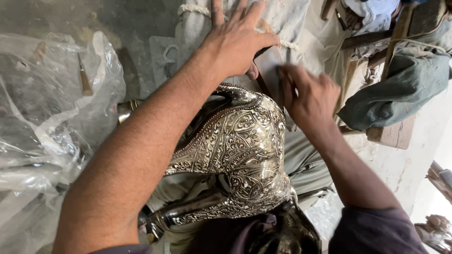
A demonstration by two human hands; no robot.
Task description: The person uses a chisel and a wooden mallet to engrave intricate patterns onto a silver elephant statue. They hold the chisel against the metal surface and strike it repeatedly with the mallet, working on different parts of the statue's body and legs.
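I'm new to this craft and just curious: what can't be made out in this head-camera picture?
- Dark flat piece: mostly covered by the left hand and right hand.
- Right hand: motion-blurred, grip unclear.
- Embossed silver vessel: its lower end hidden by dark clothing.
- Plastic sheet: contents too murky.

The left arm comes in bare from the near left and stretches diagonally toward the far centre, forearm long and almost straight, wrist level. The left hand (pixel 235 42) lies palm down with its fingers spread and pointing away, the fingertips running out past the far edge of the view; the thumb tucks down to the right. The right arm enters from the near right, a dark sleeve covering the upper arm, the forearm bare and angled toward the far left. The right hand (pixel 308 96) is palm down with fingers curled; it is slightly blurred, so its grip cannot be judged.
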